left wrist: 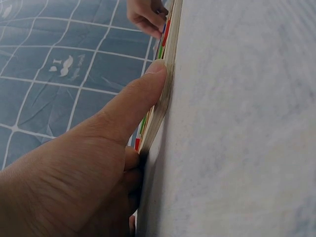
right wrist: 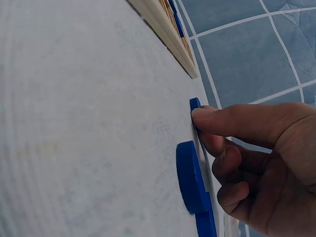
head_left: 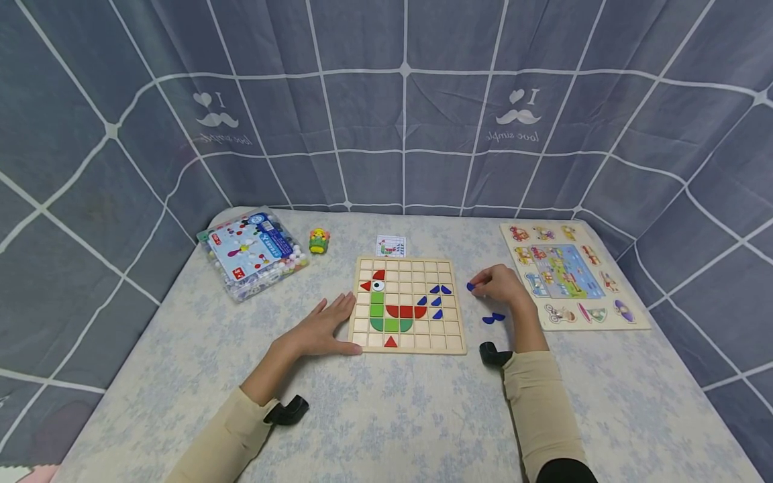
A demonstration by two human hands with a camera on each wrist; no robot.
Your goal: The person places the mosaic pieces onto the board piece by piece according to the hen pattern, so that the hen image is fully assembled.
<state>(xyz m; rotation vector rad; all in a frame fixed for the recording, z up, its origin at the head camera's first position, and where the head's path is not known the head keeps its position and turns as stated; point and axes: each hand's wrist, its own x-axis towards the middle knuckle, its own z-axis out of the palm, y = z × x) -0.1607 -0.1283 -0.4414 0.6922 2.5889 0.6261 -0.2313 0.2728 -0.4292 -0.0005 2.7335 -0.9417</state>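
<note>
A square wooden grid board lies on the table, with red, green and blue pieces forming a bird-like figure with an eye tile. Along its left edge rests my left hand, fingers spread and thumb at the near corner. In the left wrist view the thumb touches the board's side. Just right of the board, my right hand pinches a small blue piece between thumb and fingertip, at the tabletop. Two more blue curved pieces lie nearer to me, touching or overlapping.
Behind the board lies a small pattern card showing a similar bird. A bag of colored beads and a small toy figure are at the back left. To the right sits a wooden picture puzzle. A grey curtain hangs behind.
</note>
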